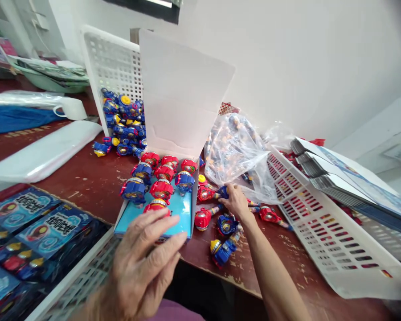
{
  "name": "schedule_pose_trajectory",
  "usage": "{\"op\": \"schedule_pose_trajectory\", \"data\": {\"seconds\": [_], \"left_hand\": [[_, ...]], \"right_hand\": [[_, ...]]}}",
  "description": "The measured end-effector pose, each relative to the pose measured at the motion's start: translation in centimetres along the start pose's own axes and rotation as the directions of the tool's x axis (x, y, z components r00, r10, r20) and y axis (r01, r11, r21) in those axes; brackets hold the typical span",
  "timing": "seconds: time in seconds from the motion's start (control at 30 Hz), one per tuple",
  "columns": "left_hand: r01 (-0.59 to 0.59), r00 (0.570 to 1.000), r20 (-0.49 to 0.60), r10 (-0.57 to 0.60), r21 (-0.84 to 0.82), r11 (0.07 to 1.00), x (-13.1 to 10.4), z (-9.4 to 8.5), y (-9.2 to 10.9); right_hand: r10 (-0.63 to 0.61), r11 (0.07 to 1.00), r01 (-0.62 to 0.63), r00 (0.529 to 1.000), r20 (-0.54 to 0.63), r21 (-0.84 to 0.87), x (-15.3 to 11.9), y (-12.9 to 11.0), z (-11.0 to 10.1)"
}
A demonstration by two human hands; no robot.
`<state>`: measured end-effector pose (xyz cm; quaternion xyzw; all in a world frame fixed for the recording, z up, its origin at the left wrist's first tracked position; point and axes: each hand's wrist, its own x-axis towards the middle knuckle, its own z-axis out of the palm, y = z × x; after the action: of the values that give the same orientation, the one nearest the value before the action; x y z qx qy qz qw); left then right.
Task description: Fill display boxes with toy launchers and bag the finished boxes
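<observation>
A white cardboard box (pixel 171 96) stands with its lid up. Inside it, red and blue plastic toys, such as a red one (pixel 162 189) and a blue one (pixel 133 189), stand in rows on a light-blue bottom (pixel 177 209). My left hand (pixel 147 263) is over the box's front edge, fingers stretched out and nothing seen in them. Its fingertips are close to the front red toy (pixel 157 206); whether they touch cannot be told. To the right of the box, my right hand (pixel 236 201) closes its fingers on a blue toy (pixel 224 192) among loose toys on the table.
Blue toys (pixel 125 129) fill a tipped white basket (pixel 115 58) behind the box. A clear plastic bag (pixel 235 151) of parts lies at the back. At right, a white basket (pixel 321 223) holds red toys, with stacked flat cartons (pixel 347 178) on top. Packaged toys (pixel 53 227) lie at left.
</observation>
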<state>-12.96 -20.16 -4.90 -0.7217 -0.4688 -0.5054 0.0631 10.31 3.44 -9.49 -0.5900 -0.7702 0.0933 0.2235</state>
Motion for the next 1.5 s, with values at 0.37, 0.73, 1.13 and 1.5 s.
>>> {"op": "schedule_pose_trajectory", "data": {"seconds": [0.37, 0.73, 1.13, 1.5], "left_hand": [[0.423, 0.906, 0.264, -0.332, -0.527, 0.737, -0.4, 3.7, 3.3], [0.726, 0.562, 0.541, -0.626, -0.685, 0.060, -1.4, 0.1, 3.0], [0.475, 0.592, 0.006, -0.806, -0.811, 0.343, -0.3, -6.4, -5.0], [0.540, 0.509, 0.007, -0.861, -0.781, 0.314, -0.2, -4.8, -6.3]], "right_hand": [[-0.221, 0.649, 0.247, 0.966, -0.133, 0.720, -7.9, -6.2, -7.9], [-0.504, 0.797, 0.338, 0.829, 0.242, 0.501, -14.1, -9.0, -7.4], [-0.571, 0.762, 0.618, 0.783, 0.248, -0.196, -16.1, 2.1, -1.0], [-0.543, 0.833, 0.551, 0.831, 0.120, -0.042, -14.4, 2.9, -2.6]]}}
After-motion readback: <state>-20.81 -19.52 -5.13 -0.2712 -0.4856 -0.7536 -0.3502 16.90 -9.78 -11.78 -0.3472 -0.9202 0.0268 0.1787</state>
